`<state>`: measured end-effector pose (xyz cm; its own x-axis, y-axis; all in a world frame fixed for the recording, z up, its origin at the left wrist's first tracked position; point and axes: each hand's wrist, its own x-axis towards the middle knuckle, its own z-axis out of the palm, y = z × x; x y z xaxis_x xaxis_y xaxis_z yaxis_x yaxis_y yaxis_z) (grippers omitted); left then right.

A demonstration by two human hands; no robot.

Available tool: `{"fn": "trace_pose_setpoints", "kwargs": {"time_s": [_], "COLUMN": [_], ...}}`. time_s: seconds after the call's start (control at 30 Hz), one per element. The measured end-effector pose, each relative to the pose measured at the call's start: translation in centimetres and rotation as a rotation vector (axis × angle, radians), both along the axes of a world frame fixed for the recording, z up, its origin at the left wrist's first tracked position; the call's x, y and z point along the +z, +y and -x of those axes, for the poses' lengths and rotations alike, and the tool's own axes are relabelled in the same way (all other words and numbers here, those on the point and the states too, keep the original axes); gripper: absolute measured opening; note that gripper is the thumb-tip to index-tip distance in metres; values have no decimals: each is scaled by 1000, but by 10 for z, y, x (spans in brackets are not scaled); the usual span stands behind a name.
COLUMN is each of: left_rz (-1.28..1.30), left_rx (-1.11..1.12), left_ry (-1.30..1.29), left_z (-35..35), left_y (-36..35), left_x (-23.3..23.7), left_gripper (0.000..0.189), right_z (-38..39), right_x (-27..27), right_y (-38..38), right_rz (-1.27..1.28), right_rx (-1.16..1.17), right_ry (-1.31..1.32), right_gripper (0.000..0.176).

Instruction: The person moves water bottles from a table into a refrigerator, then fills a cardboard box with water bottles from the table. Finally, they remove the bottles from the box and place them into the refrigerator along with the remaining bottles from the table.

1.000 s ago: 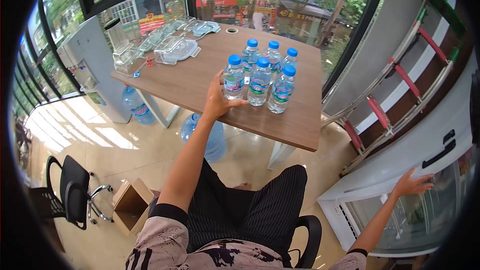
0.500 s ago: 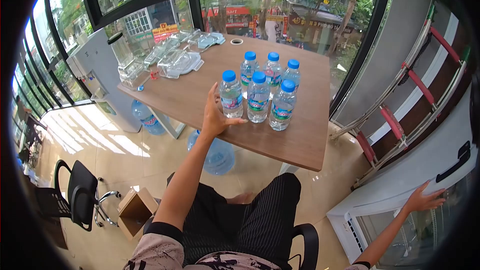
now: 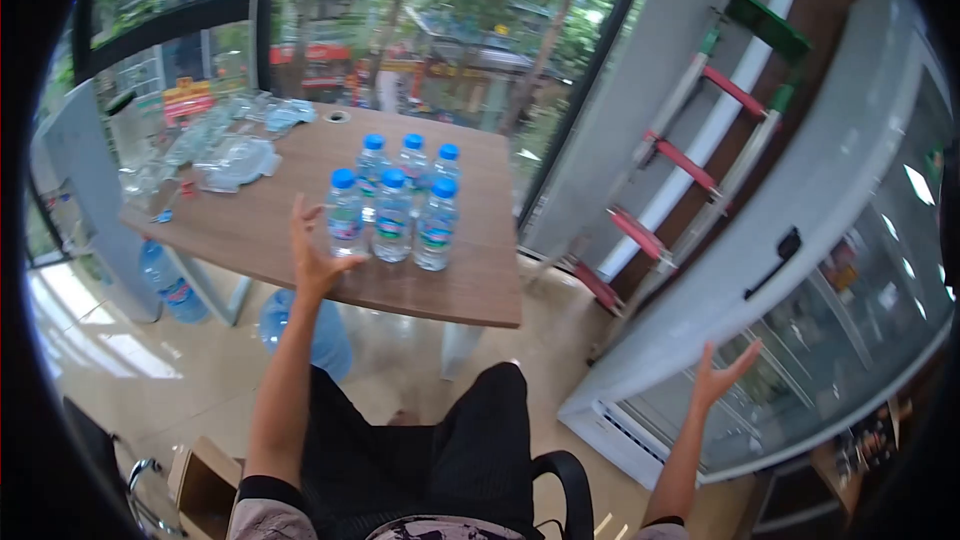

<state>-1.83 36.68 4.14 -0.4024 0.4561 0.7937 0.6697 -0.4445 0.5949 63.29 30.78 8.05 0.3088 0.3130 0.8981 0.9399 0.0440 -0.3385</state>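
Six small water bottles with blue caps, such as the front middle one [image 3: 392, 217], stand upright in two rows of three on the brown table [image 3: 480, 285]. My left hand [image 3: 318, 258] is at the table's front edge beside the front left bottle [image 3: 345, 215], thumb and fingers spread. Whether it touches that bottle is unclear. Off to the right, my right hand [image 3: 722, 375] is raised in front of the glass-door fridge [image 3: 790, 360], fingers apart and holding nothing.
Clear plastic packaging [image 3: 238, 162] and a tape roll [image 3: 337, 116] lie on the table. Large water jugs [image 3: 330, 340] stand beneath it. A folded ladder [image 3: 690, 165] leans at the right. A cardboard box [image 3: 205, 490] sits at the lower left.
The view has swung right, showing more of the fridge. My right hand has come up and nearer the body. My left hand remains beside the front left bottle, and the bottles keep their arrangement.
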Motion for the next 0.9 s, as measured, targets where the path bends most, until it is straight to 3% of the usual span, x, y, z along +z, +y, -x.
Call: {"fn": "trace_pose_setpoints", "kwargs": {"time_s": [0.07,0.2,0.27,0.33,0.43,0.57,0.63,0.7,0.73,0.8,0.83,0.9], "left_rz": [-27,-22,-43,-34,13,124,205,299,375,533,614,735], "left_rx": [-33,-37,13,-2,-62,-149,-132,-67,-84,-96,-100,-45], "left_ry": [-14,-99,-140,-195,-263,-140,-234,-298,-278,-150,-44,105], "left_z": [1,-3,-2,-4,10,27,41,34,29,14,5,-7], "left_y": [-1,-5,-4,-1,-10,-81,-116,-158,-177,-215,-233,-256], "left_x": [3,5,5,4,0,9,-8,-16,-27,-31,-28,-54], "left_gripper": [125,114,101,96,87,75,73,74,75,78,80,83], "right_z": [52,133,138,160,151,125,115,100,97,96,96,94], "right_x": [37,64,11,-22,-59,-39,-44,-71,-75,-75,-76,-80], "right_y": [-41,-108,-117,-123,-130,-182,-200,-216,-223,-234,-234,-237], "right_rz": [-144,-410,-295,214,323,148,77,341,348,798,824,1355], "right_rx": [259,440,611,583,541,410,355,236,250,13,35,-201], "right_ry": [142,-15,43,-9,177,287,377,630,630,719,716,442], "right_gripper": [90,97,100,97,93,85,85,77,77,77,77,78]}}
